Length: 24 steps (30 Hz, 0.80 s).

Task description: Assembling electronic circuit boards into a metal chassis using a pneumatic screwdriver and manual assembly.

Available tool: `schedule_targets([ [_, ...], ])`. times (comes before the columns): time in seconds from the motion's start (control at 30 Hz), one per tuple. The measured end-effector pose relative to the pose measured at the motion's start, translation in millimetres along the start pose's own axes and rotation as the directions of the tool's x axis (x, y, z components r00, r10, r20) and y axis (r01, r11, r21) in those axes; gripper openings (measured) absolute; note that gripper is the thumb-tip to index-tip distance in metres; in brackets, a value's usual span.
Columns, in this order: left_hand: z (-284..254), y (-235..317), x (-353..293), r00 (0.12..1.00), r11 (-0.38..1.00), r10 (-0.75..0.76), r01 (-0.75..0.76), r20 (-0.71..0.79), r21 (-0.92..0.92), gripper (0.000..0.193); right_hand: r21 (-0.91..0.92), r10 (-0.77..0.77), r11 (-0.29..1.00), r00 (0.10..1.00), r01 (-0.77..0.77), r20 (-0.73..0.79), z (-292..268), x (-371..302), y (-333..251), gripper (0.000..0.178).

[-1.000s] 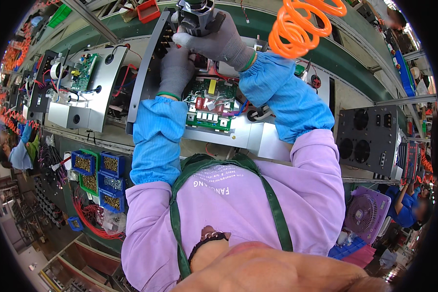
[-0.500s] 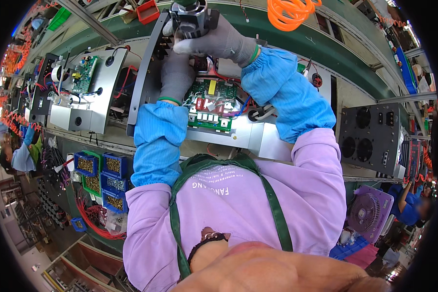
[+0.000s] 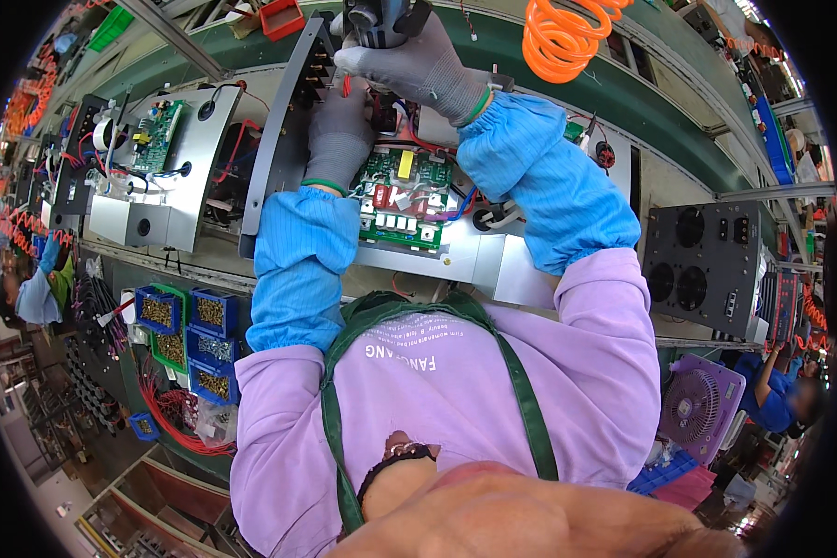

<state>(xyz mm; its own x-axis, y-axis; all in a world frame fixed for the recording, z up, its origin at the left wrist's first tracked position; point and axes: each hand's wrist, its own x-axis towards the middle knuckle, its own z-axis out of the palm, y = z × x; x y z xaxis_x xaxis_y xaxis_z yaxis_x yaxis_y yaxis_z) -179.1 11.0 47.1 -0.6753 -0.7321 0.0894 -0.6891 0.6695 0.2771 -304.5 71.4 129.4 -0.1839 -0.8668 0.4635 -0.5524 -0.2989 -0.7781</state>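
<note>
Right hand (image 3: 418, 70), gray-gloved, fingers wrapped around a dark power tool (image 3: 374, 26) at the upper edge; left hand (image 3: 338, 135), gray-gloved, beside the dark upright panel (image 3: 274, 158) of an open metal chassis (image 3: 458, 260), fingertips partly hidden, pinch or none cannot be told. Chassis on the bench before the person, green circuit board (image 3: 409, 223) inside; orange coiled hose (image 3: 556, 72) to upper right.

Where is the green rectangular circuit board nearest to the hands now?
In the head view, the green circuit board is above centre, on the silver metal chassis, between the blue sleeves, below and right of the left grey-gloved hand.
</note>
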Motion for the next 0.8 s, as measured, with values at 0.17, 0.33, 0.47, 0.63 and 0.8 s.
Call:
schedule_targets([
  [0.17, -4.0, 3.0, 1.1, 0.997, 0.997, 0.056, -0.058, -0.044, -0.047, 0.029, -0.003, -0.056, 0.998, 0.997, 0.056, -0.058, 0.6, 1.8, 4.9, 0.036],
  [0.33, -7.8, 0.3, -0.7, 0.992, 0.988, 0.086, -0.096, -0.089, -0.12, 0.021, 0.606, 0.147, 0.789, 0.989, -0.105, -0.02, -4.1, 0.1, -11.6, 0.032],
  [0.47, -5.6, 0.6, 0.6, 0.99, 0.975, 0.08, -0.102, -0.117, -0.199, 0.022, 0.716, 0.156, 0.683, 0.986, -0.145, 0.051, -10.3, 2.6, -2.4, 0.032],
  [0.63, 14.0, -11.9, -8.2, 0.939, 0.958, 0.15, -0.216, -0.309, -0.189, 0.024, 0.749, 0.241, 0.608, 0.96, -0.263, 0.142, -14.8, -0.7, -21.8, 0.032],
  [0.8, 11.9, -7.7, -21.2, 0.964, 0.966, 0.048, -0.111, -0.26, -0.232, 0.032, 0.476, 0.022, 0.879, 0.999, -0.001, -0.039, -10.6, -3.8, -15.4, 0.033],
])
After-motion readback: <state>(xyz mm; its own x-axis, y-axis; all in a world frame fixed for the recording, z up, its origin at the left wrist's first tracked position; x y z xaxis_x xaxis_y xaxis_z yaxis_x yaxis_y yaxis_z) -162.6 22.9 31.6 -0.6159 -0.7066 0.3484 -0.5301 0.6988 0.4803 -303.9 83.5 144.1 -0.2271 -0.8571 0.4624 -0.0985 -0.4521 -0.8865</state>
